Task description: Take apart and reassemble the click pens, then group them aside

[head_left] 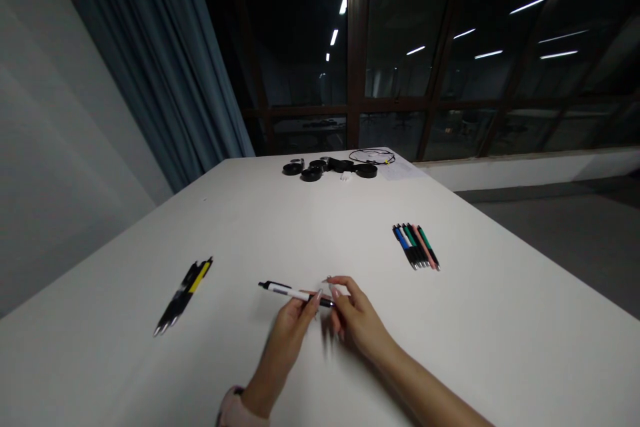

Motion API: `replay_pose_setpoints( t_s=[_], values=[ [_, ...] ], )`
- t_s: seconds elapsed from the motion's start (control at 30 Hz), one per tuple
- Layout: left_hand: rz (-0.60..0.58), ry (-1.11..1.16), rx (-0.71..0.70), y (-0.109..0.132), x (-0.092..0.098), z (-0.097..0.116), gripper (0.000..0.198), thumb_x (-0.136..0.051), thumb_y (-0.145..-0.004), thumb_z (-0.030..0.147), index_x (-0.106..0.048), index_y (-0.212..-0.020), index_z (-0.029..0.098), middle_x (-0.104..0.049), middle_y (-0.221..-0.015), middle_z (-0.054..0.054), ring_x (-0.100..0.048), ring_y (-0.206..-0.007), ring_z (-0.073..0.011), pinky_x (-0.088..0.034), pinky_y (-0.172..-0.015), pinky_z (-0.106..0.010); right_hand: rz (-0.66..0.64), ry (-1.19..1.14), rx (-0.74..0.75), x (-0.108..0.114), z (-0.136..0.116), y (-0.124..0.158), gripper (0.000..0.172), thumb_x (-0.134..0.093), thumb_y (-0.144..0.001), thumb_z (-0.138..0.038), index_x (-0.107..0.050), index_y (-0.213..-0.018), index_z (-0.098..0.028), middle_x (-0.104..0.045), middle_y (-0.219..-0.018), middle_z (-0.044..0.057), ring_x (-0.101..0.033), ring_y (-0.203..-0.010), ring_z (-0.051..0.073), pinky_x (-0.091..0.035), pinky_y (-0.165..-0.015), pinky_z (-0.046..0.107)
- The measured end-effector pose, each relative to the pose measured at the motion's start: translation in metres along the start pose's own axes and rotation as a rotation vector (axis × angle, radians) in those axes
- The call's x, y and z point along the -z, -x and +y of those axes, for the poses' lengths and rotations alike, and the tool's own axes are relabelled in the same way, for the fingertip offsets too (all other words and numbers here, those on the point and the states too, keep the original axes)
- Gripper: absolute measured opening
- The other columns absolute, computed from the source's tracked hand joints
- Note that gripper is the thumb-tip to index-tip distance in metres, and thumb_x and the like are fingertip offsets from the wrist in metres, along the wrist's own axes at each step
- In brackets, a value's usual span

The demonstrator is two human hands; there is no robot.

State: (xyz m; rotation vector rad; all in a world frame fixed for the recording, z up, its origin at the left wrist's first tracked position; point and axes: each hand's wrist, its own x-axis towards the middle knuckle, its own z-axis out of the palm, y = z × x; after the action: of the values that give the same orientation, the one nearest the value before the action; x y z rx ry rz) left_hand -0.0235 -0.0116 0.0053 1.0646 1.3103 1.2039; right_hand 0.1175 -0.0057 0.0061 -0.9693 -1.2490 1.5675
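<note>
A white and black click pen (290, 290) lies roughly level across the fingers of my left hand (293, 323), its clicker end pointing left. The left thumb presses on its dark grip. My right hand (357, 317) is at the pen's tip end, fingers bent and drawn together. By the right index fingertip shows a small shiny bit, too small to name; whether the right fingers also touch the pen I cannot tell. Both hands are just above the white table (280, 233).
To the left lies a small group of black pens (175, 300) with a yellow pen (200, 275) beside them. On the right is a row of several coloured pens (415, 247). Black tape-like rolls (312, 175), a thin black cable (371, 157) and paper (400, 171) lie at the far end.
</note>
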Motion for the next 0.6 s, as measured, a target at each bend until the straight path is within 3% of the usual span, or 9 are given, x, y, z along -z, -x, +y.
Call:
replay_pose_setpoints(
  t_s=[0.13, 0.3, 0.5, 0.6],
  values=[
    [0.025, -0.012, -0.013, -0.002, 0.001, -0.005, 0.057, -0.072, -0.054, 0.073, -0.069, -0.068, 0.018, -0.050, -0.050, 0.003, -0.048, -0.059, -0.0159, -0.038, -0.058, -0.026, 0.062, -0.063, 0.068, 0.000, 0.000, -0.001, 0.067, -0.069, -0.068, -0.068, -0.049, -0.112, -0.021, -0.046, -0.056, -0.012, -0.039, -0.046, 0.009, -0.031, -0.047, 0.022],
    [-0.038, -0.051, -0.021, 0.000, 0.002, -0.005, 0.056, -0.069, -0.059, 0.074, -0.069, -0.067, 0.018, -0.046, -0.048, 0.004, -0.041, -0.053, -0.0138, -0.036, -0.056, -0.026, -0.040, -0.023, -0.028, 0.000, 0.005, -0.002, 0.066, -0.050, -0.077, -0.077, -0.050, -0.109, -0.018, -0.046, -0.041, -0.011, -0.036, -0.036, 0.010, -0.026, -0.042, 0.023],
    [0.039, -0.101, -0.041, -0.001, 0.003, -0.010, 0.058, -0.065, -0.061, 0.077, -0.063, -0.058, 0.018, -0.051, -0.053, 0.002, -0.044, -0.056, -0.0147, -0.037, -0.057, -0.027, 0.064, -0.092, 0.048, 0.001, 0.002, -0.004, 0.066, -0.073, -0.064, -0.067, -0.052, -0.108, -0.022, -0.047, -0.056, -0.011, -0.038, -0.044, 0.008, -0.031, -0.045, 0.022],
    [0.054, -0.108, -0.045, -0.001, 0.003, -0.013, 0.059, -0.065, -0.061, 0.076, -0.066, -0.063, 0.018, -0.052, -0.054, 0.001, -0.045, -0.057, -0.0152, -0.037, -0.055, -0.026, 0.003, -0.063, -0.002, 0.002, 0.003, -0.004, 0.063, -0.060, -0.072, -0.073, -0.053, -0.104, -0.020, -0.048, -0.048, -0.010, -0.038, -0.040, 0.009, -0.029, -0.044, 0.022]
  ],
)
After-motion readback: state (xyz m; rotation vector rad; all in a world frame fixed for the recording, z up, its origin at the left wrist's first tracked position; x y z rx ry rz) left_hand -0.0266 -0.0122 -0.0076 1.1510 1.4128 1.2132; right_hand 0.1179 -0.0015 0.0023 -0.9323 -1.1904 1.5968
